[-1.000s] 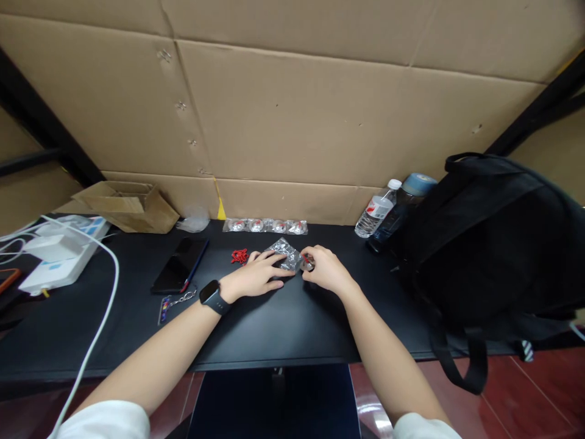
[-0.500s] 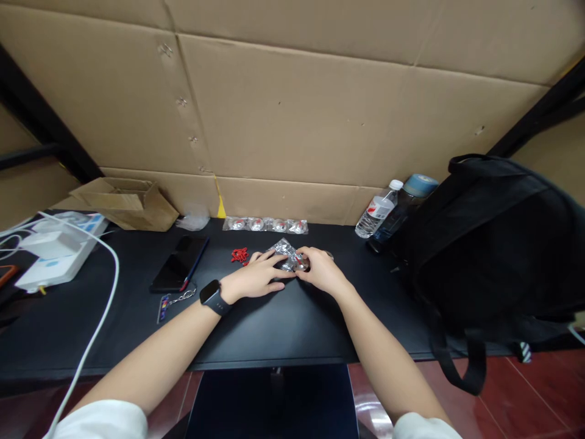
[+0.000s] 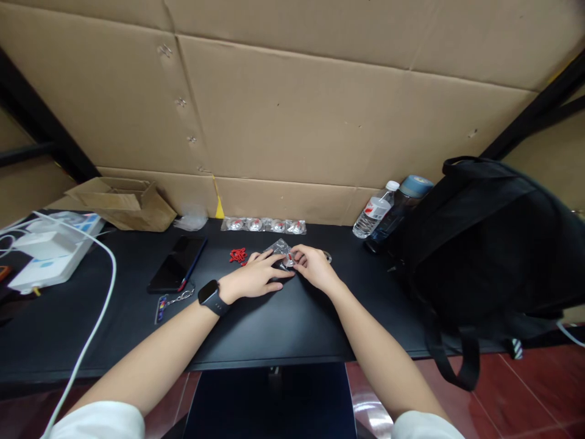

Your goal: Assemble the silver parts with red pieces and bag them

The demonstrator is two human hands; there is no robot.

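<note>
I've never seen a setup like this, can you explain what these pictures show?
No machine here: these are a person's bare hands. Every picture comes from one camera worn on the person's head, facing forward and down. The left hand, fingers spread, rests on a clear plastic bag on the black tabletop. The right hand pinches a small round piece at the bag, partly hidden. Left of the bag lie red pieces; behind it, a row of four clear packets. Further left are a phone, a brown paper bag and a white power strip; to the right, a water bottle, a darker bottle and a black backpack.
</note>
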